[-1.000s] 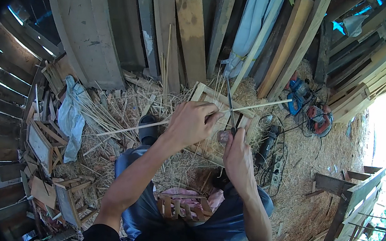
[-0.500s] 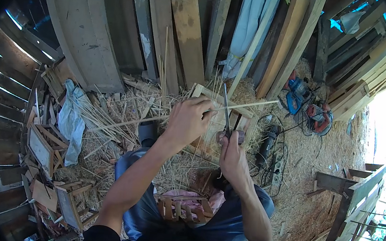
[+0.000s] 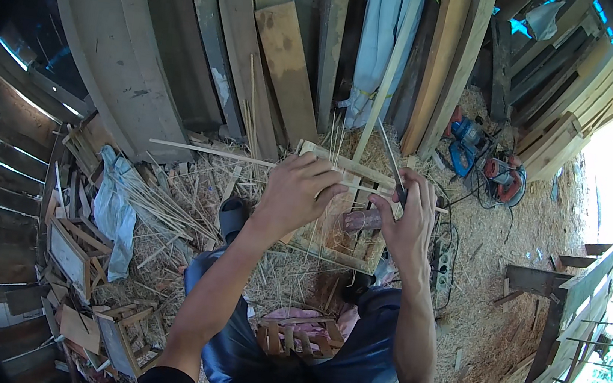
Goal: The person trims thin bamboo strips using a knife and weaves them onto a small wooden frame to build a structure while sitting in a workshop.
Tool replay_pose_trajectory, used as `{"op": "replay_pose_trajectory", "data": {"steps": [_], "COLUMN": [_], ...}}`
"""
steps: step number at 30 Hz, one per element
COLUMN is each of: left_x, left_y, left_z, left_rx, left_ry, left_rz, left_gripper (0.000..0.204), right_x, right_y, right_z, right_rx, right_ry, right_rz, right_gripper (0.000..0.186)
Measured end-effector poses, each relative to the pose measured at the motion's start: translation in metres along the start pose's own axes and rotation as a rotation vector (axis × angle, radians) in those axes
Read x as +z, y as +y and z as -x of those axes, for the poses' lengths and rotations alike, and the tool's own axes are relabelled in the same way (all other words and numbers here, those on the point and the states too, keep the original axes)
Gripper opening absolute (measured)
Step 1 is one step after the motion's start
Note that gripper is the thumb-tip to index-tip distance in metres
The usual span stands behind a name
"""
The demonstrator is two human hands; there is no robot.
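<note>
My left hand [image 3: 297, 194] pinches a long, thin bamboo strip [image 3: 213, 152], which runs from the far left across to the right. In my right hand [image 3: 410, 222] is a knife [image 3: 390, 152], its narrow blade tilted up and to the left. The strip's right part passes by this hand's fingers; whether they touch it I cannot tell. A short reddish-brown wooden block [image 3: 361, 221] sits just left of the right hand, above a low wooden frame [image 3: 330, 252]. Thin strips stand up beyond the left hand.
Loose strips [image 3: 169, 202] lie left beside a pale blue sack [image 3: 115, 207]. Boards [image 3: 290, 69] lean along the far side. Power tools [image 3: 504, 180] and a power strip [image 3: 444, 264] with cables are at right. Shavings cover the ground. A slatted wooden piece [image 3: 297, 339] lies between my legs.
My right hand has moved right and turned, carrying the knife away from the strip's middle. The strip has swung, its left end now higher. The reddish block shows apart from the hand.
</note>
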State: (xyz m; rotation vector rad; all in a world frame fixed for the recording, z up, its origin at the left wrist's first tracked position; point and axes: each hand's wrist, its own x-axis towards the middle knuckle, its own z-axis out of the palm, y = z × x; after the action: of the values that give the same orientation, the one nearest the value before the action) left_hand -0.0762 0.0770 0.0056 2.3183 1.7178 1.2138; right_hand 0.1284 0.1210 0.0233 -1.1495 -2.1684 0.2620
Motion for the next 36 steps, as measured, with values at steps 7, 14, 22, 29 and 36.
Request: {"op": "replay_pose_trajectory", "data": {"steps": [7, 14, 22, 29, 36], "left_x": [0.002, 0.013, 0.012, 0.014, 0.02], "left_y": [0.006, 0.008, 0.013, 0.015, 0.015], "left_z": [0.001, 0.004, 0.004, 0.004, 0.003], "left_rx": [0.019, -0.065, -0.134, -0.151, -0.167], "left_ry": [0.035, 0.063, 0.043, 0.026, 0.026], "left_rz": [0.002, 0.008, 0.025, -0.002, -0.086], "left_gripper": [0.016, 0.015, 0.014, 0.015, 0.015], "right_x": [0.004, 0.006, 0.006, 0.01, 0.015], "right_y": [0.009, -0.001, -0.01, -0.014, -0.024], "right_z": [0.008, 0.01, 0.012, 0.019, 0.022], "right_rx": [0.097, 0.188, 0.224, 0.234, 0.272], "right_ry": [-0.137, -0.11, -0.116, -0.09, -0.12], "right_rz": [-0.093, 0.018, 0.029, 0.11, 0.223], "right_gripper": [0.029, 0.027, 0.026, 0.026, 0.027]}}
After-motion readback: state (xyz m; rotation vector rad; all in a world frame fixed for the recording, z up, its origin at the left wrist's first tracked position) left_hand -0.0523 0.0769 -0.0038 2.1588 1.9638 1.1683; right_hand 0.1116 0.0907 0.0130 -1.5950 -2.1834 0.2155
